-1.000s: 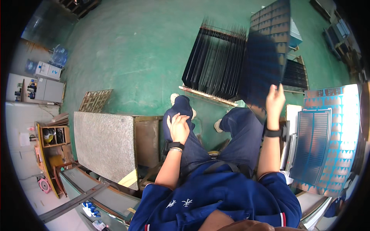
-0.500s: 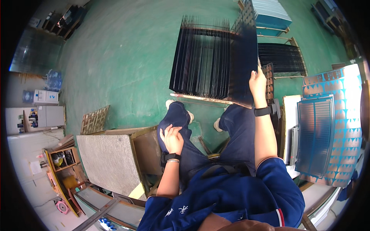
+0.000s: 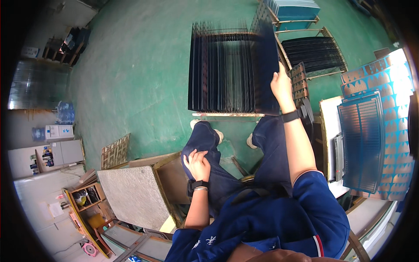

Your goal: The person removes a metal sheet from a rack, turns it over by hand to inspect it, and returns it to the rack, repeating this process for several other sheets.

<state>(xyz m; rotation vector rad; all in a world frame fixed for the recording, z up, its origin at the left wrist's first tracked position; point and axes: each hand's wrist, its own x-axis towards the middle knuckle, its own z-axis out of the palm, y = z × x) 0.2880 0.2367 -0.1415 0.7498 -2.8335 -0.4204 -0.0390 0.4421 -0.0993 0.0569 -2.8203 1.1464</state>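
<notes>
My right hand (image 3: 282,87) reaches forward and is closed on the right edge of a dark thin panel (image 3: 266,70). The panel stands upright at the right end of a rack of similar dark panels (image 3: 211,76), and its far part is smeared by motion. My fingers behind it are partly hidden. The rack's pale lower rail (image 3: 227,115) runs just beyond my feet. My left hand (image 3: 197,166) lies on my left thigh, its fingers spread and nothing in it.
To the right, a blue gridded panel (image 3: 361,144) leans against a patterned blue-and-copper sheet (image 3: 395,131). A second rack of dark panels (image 3: 312,53) and a stack of pale blue sheets (image 3: 292,9) stand farther off. A grey-topped box (image 3: 133,196) is at my left.
The view has turned slightly, so the surroundings appear shifted. My right hand has moved left relative to my body along with the dark panel; my left hand still rests on my thigh.
</notes>
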